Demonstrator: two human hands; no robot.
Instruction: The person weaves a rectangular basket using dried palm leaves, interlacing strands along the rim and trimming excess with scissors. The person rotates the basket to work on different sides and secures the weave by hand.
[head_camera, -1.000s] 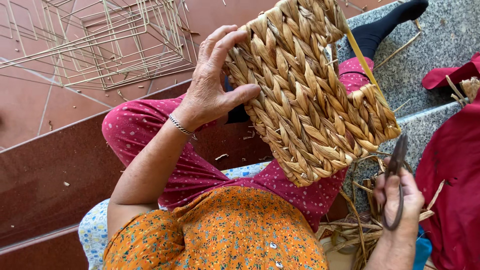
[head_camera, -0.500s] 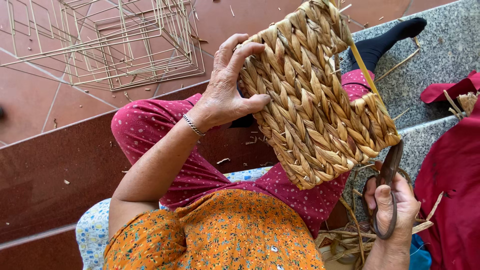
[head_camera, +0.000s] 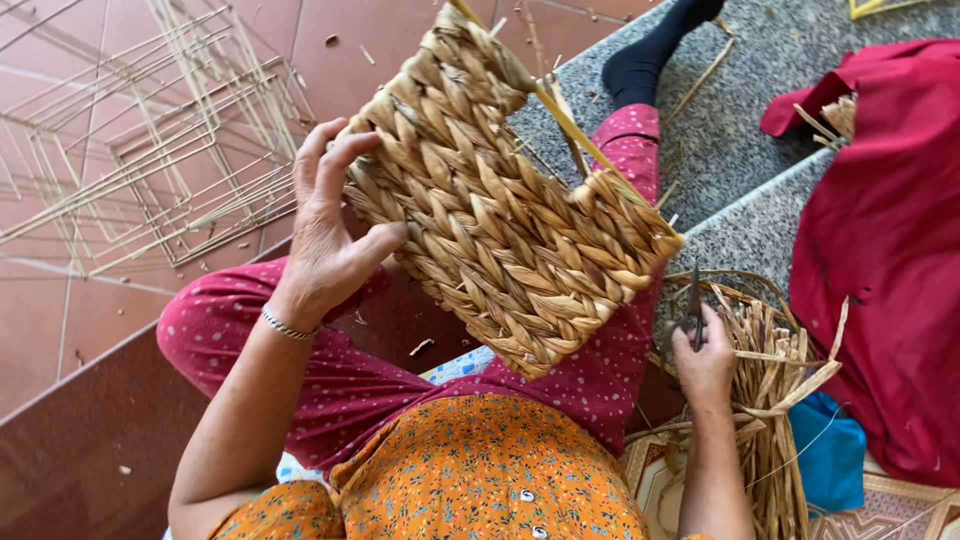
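Note:
A woven straw basket (head_camera: 500, 200) with a braided pattern rests tilted on my lap. My left hand (head_camera: 330, 235) grips its left edge, thumb on the weave and fingers curled over the rim. My right hand (head_camera: 705, 360) is low at the right, closed on a pair of dark scissors (head_camera: 694, 305) whose blades point up. It hovers over a bundle of dried straw strands (head_camera: 765, 400) beside my knee. A thin yellow frame rod (head_camera: 575, 130) sticks out along the basket's upper side.
Several thin wire frames (head_camera: 140, 150) lie on the reddish tiled floor at the left. A grey stone step (head_camera: 760, 110) runs at the upper right. A person in red clothing (head_camera: 880, 250) sits at the right, with a blue cloth (head_camera: 825, 450) below.
My left hand has tilted the basket further left and up. My right hand with the scissors has dropped toward the straw bundle, and the view has shifted.

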